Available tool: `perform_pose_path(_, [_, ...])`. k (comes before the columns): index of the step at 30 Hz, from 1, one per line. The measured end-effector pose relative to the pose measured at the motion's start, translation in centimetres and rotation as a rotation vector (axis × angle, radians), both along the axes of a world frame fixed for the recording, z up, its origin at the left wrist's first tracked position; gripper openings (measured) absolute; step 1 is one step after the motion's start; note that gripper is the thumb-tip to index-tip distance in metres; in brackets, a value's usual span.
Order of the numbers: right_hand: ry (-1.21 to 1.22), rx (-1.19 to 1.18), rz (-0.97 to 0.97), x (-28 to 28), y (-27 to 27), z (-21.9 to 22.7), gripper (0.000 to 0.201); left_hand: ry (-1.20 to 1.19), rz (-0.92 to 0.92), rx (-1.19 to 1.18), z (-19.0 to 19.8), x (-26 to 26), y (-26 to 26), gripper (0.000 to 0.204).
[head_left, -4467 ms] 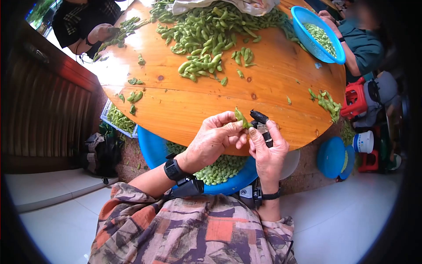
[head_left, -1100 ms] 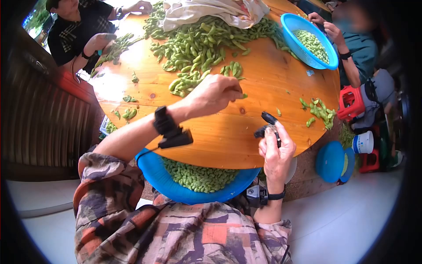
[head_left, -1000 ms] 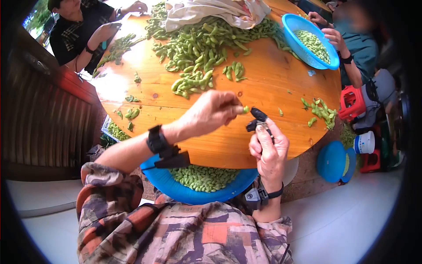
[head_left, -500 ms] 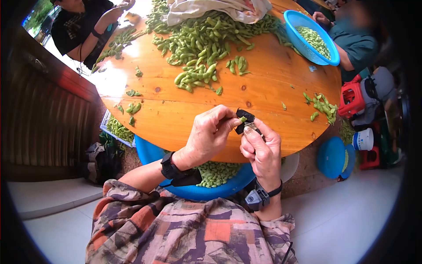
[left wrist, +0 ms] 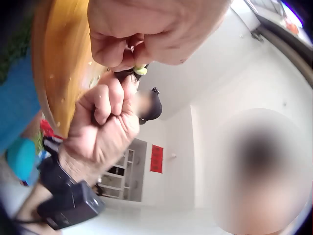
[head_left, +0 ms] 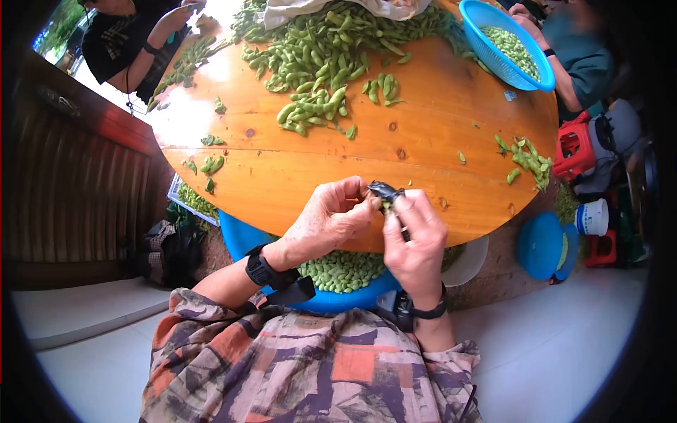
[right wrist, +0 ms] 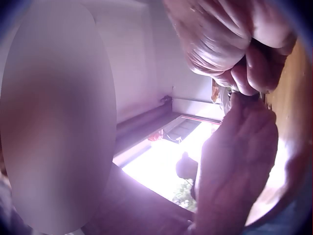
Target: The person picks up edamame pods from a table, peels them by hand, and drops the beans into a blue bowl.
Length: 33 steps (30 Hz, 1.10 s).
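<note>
Both hands meet over the near edge of the wooden table (head_left: pixel 282 183). My left hand (head_left: pixel 321 218) pinches a small green soybean pod (left wrist: pixel 141 71) between thumb and fingers. Fingers of my right hand (head_left: pixel 416 243) are curled against the same pod, and black coverings (head_left: pixel 386 190) wrap its fingertips. Most of the pod is hidden by the fingers in the head view. In the right wrist view the two hands overlap at the fingertips. Below, a large blue basin (head_left: pixel 236 236) holds shelled green beans (head_left: pixel 342 271).
A big heap of pods (head_left: pixel 331 49) lies at the far side under a white cloth (head_left: pixel 352 7). A blue basket (head_left: pixel 471 21) of beans stands far right, a few pods (head_left: pixel 529 163) nearer. Two other people sit around the table. A red stool (head_left: pixel 575 149) stands at right.
My left hand has come back from near the heap with a pod to meet my right hand. Since half a second ago, the right fingers have turned over the pod, covering more of it.
</note>
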State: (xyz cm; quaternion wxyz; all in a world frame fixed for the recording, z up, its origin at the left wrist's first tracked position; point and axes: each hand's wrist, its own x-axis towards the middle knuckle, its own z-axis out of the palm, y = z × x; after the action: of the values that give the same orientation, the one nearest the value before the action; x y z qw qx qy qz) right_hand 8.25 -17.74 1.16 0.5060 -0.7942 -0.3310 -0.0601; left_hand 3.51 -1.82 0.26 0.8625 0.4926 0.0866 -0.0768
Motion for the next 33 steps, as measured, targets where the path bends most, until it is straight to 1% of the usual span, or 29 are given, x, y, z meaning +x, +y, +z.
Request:
perform_pose_path(1, [-0.096,-0.022,0.004,-0.5,0.2,-0.3,0.019,-0.034,0.001,0.152,0.1,-0.3,0.1,0.006])
perform_pose_path(2, [-0.192,-0.043,0.01,-0.9,0.2,-0.6,0.02,-0.026,0.006,0.151,-0.2,-0.8,0.3,0.006])
perform_pose_path(3, [-0.185,-0.04,0.017,-1.1,-0.1,-0.6,0.02,-0.037,-0.027,0.261,-0.6,-1.5,0.6,0.005])
perform_pose_path(5, [-0.024,-0.015,0.225,-1.4,-1.1,-0.6,0.023,-0.042,-0.101,0.468,-1.6,-3.4,1.4,0.006])
perform_pose_path(6, [-0.017,-0.012,0.231,-1.5,-1.4,-0.8,0.023,-0.034,-0.096,0.47,-1.1,-4.2,1.8,0.006])
perform_pose_path(8, [0.165,-0.03,0.322,-1.9,-1.8,-1.0,0.026,-0.013,-0.162,0.596,0.2,-5.6,2.0,0.008])
perform_pose_path(9, [0.208,-0.027,0.277,-2.0,-1.6,-0.8,0.029,0.026,-0.126,0.563,0.1,-6.1,2.1,0.012])
perform_pose_path(10, [0.205,-0.026,0.284,-2.1,-1.7,-0.9,0.029,0.025,-0.118,0.566,0.3,-6.3,2.1,0.012])
perform_pose_path(12, [0.35,-0.01,0.146,-2.2,-1.6,-1.1,0.03,0.044,-0.078,0.579,1.2,-6.2,2.2,0.013])
perform_pose_path(13, [0.324,0.042,0.182,-2.3,-1.3,-0.5,0.029,-0.015,-0.07,0.594,0.1,-6.1,2.0,0.013])
perform_pose_path(14, [0.264,0.069,0.228,-2.2,-0.9,-0.6,0.03,-0.023,-0.07,0.597,0.1,-5.8,1.5,0.013])
perform_pose_path(16, [0.217,0.148,0.17,-2.4,-0.3,-0.7,0.024,-0.063,-0.133,0.594,0.8,-4.7,0.6,0.011])
perform_pose_path(17, [0.213,0.145,0.091,-2.0,-0.7,-0.7,0.02,-0.088,-0.205,0.565,1.2,-3.9,0.8,0.01])
perform_pose_path(18, [0.211,0.142,0.013,-1.4,-1.3,-0.7,0.016,-0.095,-0.206,0.567,1.3,-3.3,0.8,0.01])
perform_pose_path(19, [0.186,0.097,-0.06,-0.3,-2.3,-0.5,0.006,-0.275,-0.157,0.649,1.4,-2.7,0.6,0.013])
perform_pose_path(20, [0.427,0.232,-0.202,0.1,-3.2,0.1,0.001,-0.456,-0.106,0.726,1.5,-2.2,0.6,0.017])
perform_pose_path(21, [0.384,0.3,-0.316,1.5,-4.5,-0.1,0.005,-0.483,-0.287,0.921,2.5,-2.1,1.2,0.027])
perform_pose_path(22, [0.277,0.181,-0.484,3.1,-6.3,-0.2,0.007,-0.645,-0.355,0.932,1.8,-2.2,1.1,0.027])
perform_pose_path(23, [-0.088,-0.107,-0.599,5.0,-8.8,-1.1,0.01,-0.7,-0.481,0.994,0.7,-2.8,1.0,0.028])
perform_pose_path(24, [-0.238,-0.273,-0.668,5.9,-9.8,-0.4,0.015,-0.75,-0.609,1.053,-0.3,-3.7,0.7,0.029])
perform_pose_path(26, [-0.368,-0.316,-0.707,7.0,-11.0,-0.5,0.017,-0.594,-0.917,1.308,-1.4,-5.6,-1.2,0.036])
perform_pose_path(27, [-0.362,-0.321,-0.701,6.9,-10.6,-0.5,0.017,-0.749,-0.794,1.323,-3.8,-6.7,-2.0,0.037])
perform_pose_path(28, [-0.258,-0.242,-0.697,6.6,-10.1,-0.5,0.017,-0.738,-0.793,1.317,-4.2,-6.8,-2.8,0.037])
perform_pose_path(29, [-0.15,-0.166,-0.692,6.2,-9.5,-0.6,0.016,-0.68,-0.841,1.356,-4.7,-6.9,-3.8,0.035])
perform_pose_path(30, [-0.135,-0.178,-0.687,5.7,-9.1,-0.8,0.016,-0.621,-0.894,1.388,-5.2,-7.3,-4.8,0.033])
perform_pose_path(31, [-0.15,-0.182,-0.665,5.4,-8.7,-1.0,0.016,-0.652,-0.759,1.396,-6.0,-7.7,-5.6,0.025])
perform_pose_path(32, [-0.168,-0.184,-0.646,5.2,-8.5,-1.2,0.015,-0.648,-0.763,1.385,-6.7,-7.9,-6.2,0.025])
perform_pose_path(33, [-0.194,-0.199,-0.646,4.9,-8.5,-1.3,0.015,-0.618,-0.728,1.419,-6.8,-7.8,-6.7,0.024])
